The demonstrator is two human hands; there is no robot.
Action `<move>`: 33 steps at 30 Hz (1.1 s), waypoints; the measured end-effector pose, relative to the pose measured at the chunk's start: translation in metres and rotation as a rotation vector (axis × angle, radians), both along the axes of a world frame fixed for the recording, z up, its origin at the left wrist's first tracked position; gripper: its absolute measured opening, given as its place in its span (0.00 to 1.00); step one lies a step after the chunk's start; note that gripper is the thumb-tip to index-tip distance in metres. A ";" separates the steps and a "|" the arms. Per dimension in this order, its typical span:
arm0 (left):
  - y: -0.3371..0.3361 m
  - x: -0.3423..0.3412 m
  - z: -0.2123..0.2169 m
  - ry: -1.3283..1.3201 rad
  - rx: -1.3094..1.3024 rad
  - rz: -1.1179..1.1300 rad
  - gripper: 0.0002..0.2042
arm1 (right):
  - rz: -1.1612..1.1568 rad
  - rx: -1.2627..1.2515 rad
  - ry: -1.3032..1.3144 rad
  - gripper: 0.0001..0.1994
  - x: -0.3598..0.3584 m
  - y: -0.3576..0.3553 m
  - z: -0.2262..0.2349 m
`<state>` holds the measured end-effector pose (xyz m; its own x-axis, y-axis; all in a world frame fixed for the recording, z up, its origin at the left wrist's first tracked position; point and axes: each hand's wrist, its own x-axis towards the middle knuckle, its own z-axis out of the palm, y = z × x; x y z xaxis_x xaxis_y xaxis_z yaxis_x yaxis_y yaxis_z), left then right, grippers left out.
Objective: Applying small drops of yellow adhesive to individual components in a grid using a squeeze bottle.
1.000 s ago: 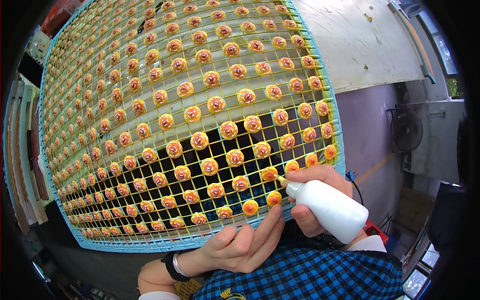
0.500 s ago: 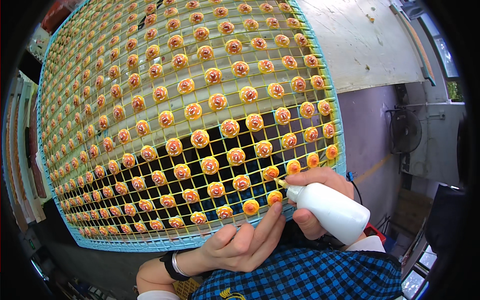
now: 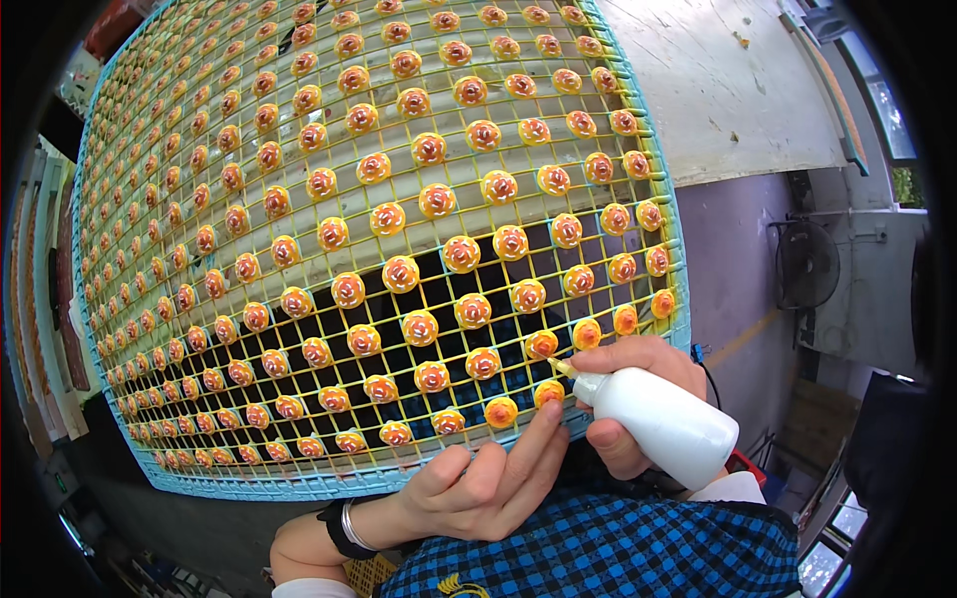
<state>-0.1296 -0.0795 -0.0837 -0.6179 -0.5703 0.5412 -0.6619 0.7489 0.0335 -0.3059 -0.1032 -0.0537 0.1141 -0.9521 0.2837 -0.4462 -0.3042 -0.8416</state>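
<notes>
A squeeze bottle [image 3: 668,424], white with a narrow yellowish tip, lies in my right hand [image 3: 638,384], thumb and fingers wrapped round it. Its tip points left, just below an orange-yellow rosette [image 3: 541,345] on the grid. My left hand [image 3: 488,488], fingers mostly curled, reaches up to the grid's near edge. One fingertip touches the lower edge of another orange rosette [image 3: 548,394]; the thumb is hidden. Rows of rosettes sit on the yellow wire grid [image 3: 439,267]. Most carry white strokes; several near my right hand are plain orange.
A pale blue rim [image 3: 299,488] borders the grid. Beyond its right side lies a whitish tabletop [image 3: 738,100]. A black fan [image 3: 807,261] stands at the right. Long boards [image 3: 45,299] lean at the far left, and a red object [image 3: 743,466] shows behind the bottle.
The bottle's tip has drawn slightly down from the rosette above it. The grid appears shifted a little in the picture. My left hand stays nearly still.
</notes>
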 end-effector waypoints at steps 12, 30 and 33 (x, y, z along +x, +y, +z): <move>-0.001 0.000 0.000 0.003 -0.003 -0.001 0.09 | 0.099 -0.195 0.107 0.16 -0.003 -0.006 -0.006; 0.000 -0.001 -0.002 0.008 -0.007 -0.003 0.08 | 0.076 -0.119 0.019 0.16 -0.004 -0.004 -0.006; 0.000 -0.001 -0.002 0.008 -0.013 0.001 0.08 | 0.077 -0.139 0.028 0.16 -0.005 -0.003 -0.007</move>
<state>-0.1308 -0.0794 -0.0855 -0.6131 -0.5642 0.5530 -0.6626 0.7485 0.0291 -0.3113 -0.1062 -0.0609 0.1951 -0.8922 0.4073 -0.4401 -0.4508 -0.7766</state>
